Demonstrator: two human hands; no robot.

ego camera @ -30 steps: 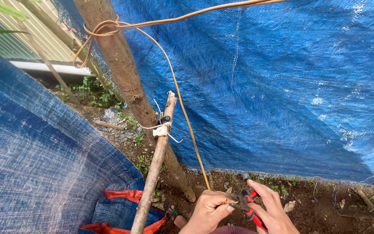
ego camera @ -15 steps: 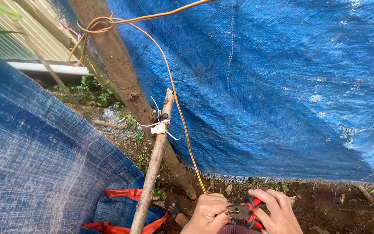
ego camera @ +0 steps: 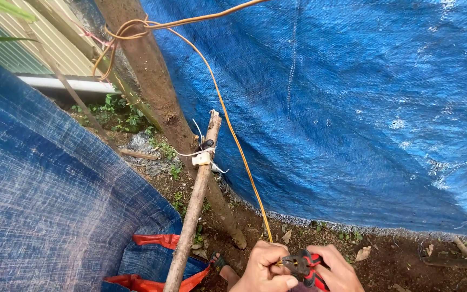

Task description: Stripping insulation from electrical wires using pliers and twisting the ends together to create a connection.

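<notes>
A: What are the two hands doing at the bottom centre of the frame?

B: The left hand (ego camera: 263, 269) is curled closed, pinching the lower end of one orange wire (ego camera: 237, 141). The right hand (ego camera: 339, 269) is wrapped around one pair of pliers (ego camera: 305, 268) with red and black handles, its nose touching the wire just beside the left fingers.

A: Where does the wire run?

B: Up and left across the blue tarp (ego camera: 352, 108), then it loops around one thick tree trunk (ego camera: 152, 75) at the upper left.

A: Anything else close by?

B: One thin wooden stake (ego camera: 194, 205) leans against the trunk, tied with white cord. A second blue tarp (ego camera: 44, 200) fills the lower left, above bare soil (ego camera: 395, 259).
</notes>
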